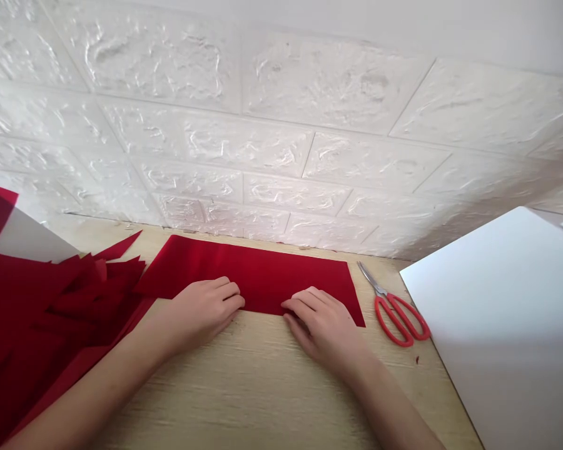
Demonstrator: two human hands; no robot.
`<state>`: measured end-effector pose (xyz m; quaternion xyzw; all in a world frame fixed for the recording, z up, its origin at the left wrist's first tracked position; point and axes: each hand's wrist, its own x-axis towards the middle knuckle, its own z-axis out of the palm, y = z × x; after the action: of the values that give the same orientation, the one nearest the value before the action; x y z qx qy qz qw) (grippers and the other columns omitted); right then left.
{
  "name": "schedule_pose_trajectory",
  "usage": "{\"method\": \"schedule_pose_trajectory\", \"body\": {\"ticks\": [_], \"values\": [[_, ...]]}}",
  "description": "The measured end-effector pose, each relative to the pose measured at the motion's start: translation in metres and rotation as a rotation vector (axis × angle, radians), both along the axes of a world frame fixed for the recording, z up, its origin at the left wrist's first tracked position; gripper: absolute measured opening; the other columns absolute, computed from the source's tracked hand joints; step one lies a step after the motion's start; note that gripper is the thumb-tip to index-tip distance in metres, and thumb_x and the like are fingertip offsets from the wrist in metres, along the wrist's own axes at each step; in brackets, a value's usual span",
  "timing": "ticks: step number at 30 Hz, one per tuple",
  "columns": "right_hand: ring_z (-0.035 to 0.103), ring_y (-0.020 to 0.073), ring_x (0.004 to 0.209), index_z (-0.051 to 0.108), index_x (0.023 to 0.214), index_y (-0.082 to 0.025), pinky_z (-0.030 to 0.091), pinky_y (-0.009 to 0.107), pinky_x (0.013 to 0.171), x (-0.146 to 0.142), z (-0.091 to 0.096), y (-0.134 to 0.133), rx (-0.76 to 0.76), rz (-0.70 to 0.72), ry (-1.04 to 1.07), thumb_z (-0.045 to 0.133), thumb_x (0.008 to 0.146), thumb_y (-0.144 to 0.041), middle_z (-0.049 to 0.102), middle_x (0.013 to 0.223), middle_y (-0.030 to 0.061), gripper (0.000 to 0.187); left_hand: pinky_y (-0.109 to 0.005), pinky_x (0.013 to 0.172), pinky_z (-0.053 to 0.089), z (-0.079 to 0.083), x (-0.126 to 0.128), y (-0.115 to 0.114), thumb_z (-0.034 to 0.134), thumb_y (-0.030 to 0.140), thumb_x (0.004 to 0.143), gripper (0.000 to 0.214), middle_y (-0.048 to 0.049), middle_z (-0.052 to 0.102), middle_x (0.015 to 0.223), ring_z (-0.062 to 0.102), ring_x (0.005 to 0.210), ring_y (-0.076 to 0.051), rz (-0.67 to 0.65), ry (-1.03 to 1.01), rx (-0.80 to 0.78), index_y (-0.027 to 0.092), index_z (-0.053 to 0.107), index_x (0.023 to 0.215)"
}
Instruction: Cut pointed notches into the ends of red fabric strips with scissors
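Observation:
A flat, deep red sheet (pixel 258 269), cloth or paper, lies lengthwise on the wooden table near the wall. At its near edge, left of the middle, my left hand (pixel 209 306) has its fingers curled together on the sheet, the thumb mostly hidden. Further right along that edge, my right hand (pixel 321 322) pinches the border, fingers on top and thumb at the near side. A short gap separates the two hands. Scissors (pixel 391 306) with red handles rest just beyond the sheet's right end, their blades pointing away from me.
Many cut red pieces (pixel 75 306) are heaped at the left, overlapping the sheet's left end. A white board or box (pixel 507 325) stands on the right. Behind the table (pixel 244 381) rises a white brick-patterned wall (pixel 281 144).

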<state>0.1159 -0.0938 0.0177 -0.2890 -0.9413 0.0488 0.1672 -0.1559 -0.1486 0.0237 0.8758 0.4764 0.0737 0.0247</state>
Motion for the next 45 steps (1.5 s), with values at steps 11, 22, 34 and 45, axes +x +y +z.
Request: {"method": "schedule_pose_trajectory", "body": {"ticks": [11,22,34,45], "values": [[0.068,0.0223,0.089,0.073,0.108,-0.019,0.056,0.038,0.079,0.000,0.002,-0.001,-0.063,-0.038,0.005,0.063,0.100,-0.029,0.076,0.099,0.0053,0.016,-0.032,0.065,0.047,0.016,0.018,0.019,0.052,0.004,0.088,0.020,-0.0067,0.071,0.083,0.067,0.079,-0.023,0.112,0.070,-0.185,0.018,0.066,0.084],[0.060,0.0192,0.075,0.072,0.093,-0.021,0.044,0.034,0.070,-0.009,-0.013,0.001,0.240,-0.041,-0.042,0.060,0.100,-0.013,0.070,0.079,0.0015,0.016,-0.025,0.064,0.048,0.026,0.009,0.032,0.054,0.016,0.083,0.014,0.0001,0.071,0.083,0.064,0.072,-0.015,0.219,-0.202,-0.437,0.022,0.067,0.087],[0.063,0.0173,0.077,0.073,0.098,-0.019,0.046,0.031,0.074,-0.005,-0.013,0.007,0.177,-0.031,0.103,0.061,0.102,-0.016,0.074,0.084,0.0011,0.014,-0.034,0.079,0.048,0.019,0.010,0.024,0.045,0.021,0.103,0.027,-0.0073,0.072,0.101,0.068,0.092,-0.023,0.153,-0.027,-0.375,0.018,0.071,0.099],[0.064,0.0160,0.073,0.070,0.093,-0.019,0.046,0.029,0.071,-0.005,-0.013,0.011,0.104,-0.049,0.162,0.057,0.105,-0.020,0.075,0.081,0.0004,0.018,-0.035,0.087,0.051,0.020,0.007,0.031,0.047,0.023,0.104,0.030,-0.0043,0.078,0.106,0.073,0.098,-0.023,0.237,-0.103,-0.452,0.019,0.077,0.101]]}}
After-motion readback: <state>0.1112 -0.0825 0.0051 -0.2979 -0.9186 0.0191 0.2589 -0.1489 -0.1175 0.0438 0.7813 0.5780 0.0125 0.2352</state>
